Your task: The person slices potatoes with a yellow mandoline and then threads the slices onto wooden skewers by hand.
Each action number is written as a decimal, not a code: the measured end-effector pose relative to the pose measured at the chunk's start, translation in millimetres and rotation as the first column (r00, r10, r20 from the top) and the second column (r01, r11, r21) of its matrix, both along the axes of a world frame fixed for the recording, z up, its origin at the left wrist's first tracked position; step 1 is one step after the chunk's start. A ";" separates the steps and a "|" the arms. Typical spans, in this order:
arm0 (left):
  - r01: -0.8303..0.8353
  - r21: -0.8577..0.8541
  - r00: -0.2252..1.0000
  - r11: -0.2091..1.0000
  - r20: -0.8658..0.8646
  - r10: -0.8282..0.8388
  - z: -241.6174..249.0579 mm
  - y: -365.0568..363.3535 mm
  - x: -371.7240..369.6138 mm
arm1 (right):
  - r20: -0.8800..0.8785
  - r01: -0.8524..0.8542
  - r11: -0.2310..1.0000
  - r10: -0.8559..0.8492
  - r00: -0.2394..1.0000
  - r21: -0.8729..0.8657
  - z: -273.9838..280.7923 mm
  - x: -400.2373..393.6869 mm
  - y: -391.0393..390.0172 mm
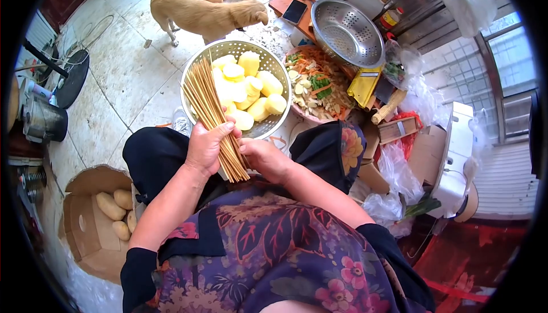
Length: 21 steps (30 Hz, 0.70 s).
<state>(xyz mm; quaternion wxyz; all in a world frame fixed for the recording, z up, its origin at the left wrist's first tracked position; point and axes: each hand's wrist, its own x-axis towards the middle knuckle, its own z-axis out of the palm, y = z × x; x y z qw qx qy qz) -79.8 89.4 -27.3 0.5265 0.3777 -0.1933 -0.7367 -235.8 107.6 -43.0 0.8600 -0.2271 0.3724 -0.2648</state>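
Note:
A thick bundle of bamboo skewers [212, 104] slants across my lap, its upper end over the rim of a metal colander [191, 73]. My left hand [206, 148] is closed around the bundle's lower half, thumb across the front. My right hand [265, 159] is closed at the bundle's right side near the lower end, its thumb against the sticks; some of its fingers are hidden. Peeled potatoes [249, 87] fill the colander just beyond my hands.
Unpeeled potatoes [108, 206] lie in a cardboard box [85, 244] at left. Cut vegetables [319, 84] fill a basin beside the colander. An upturned-facing steel strainer [322, 19] rests behind it, near a phone [295, 11]. Two dogs, one standing dog [197, 13] nearer, are ahead.

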 end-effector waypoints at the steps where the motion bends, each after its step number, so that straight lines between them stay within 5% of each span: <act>1: -0.013 -0.010 0.998 1.000 0.055 0.013 4.1 -0.8 -2.7 | 0.005 -0.031 0.999 0.031 1.000 -0.043 2.2 -0.3 -0.1; 4: 0.049 -0.059 0.982 0.997 0.185 -0.037 12.0 -1.2 -12.0 | -0.097 -0.044 0.964 0.020 0.995 -0.261 22.7 6.3 2.0; 10: 0.189 -0.099 0.958 0.977 0.236 -0.162 31.6 -15.2 -37.1 | -0.324 -0.101 0.950 0.000 0.946 -0.295 28.9 -5.6 -3.9; 13: 0.187 -0.266 0.948 0.946 0.302 -0.103 44.5 -25.6 -55.3 | -0.280 0.082 0.883 -0.233 0.931 -0.462 37.1 -8.2 -6.7; 17: 0.182 -0.330 0.953 0.926 0.290 -0.085 46.4 -36.9 -71.8 | -0.358 -0.040 0.902 -0.130 0.925 -0.430 46.7 -29.4 -20.8; 21: 0.317 -0.333 0.910 0.888 0.370 -0.187 51.3 -47.9 -70.7 | -0.424 -0.008 0.890 -0.209 0.881 -0.456 69.3 -36.7 -28.9</act>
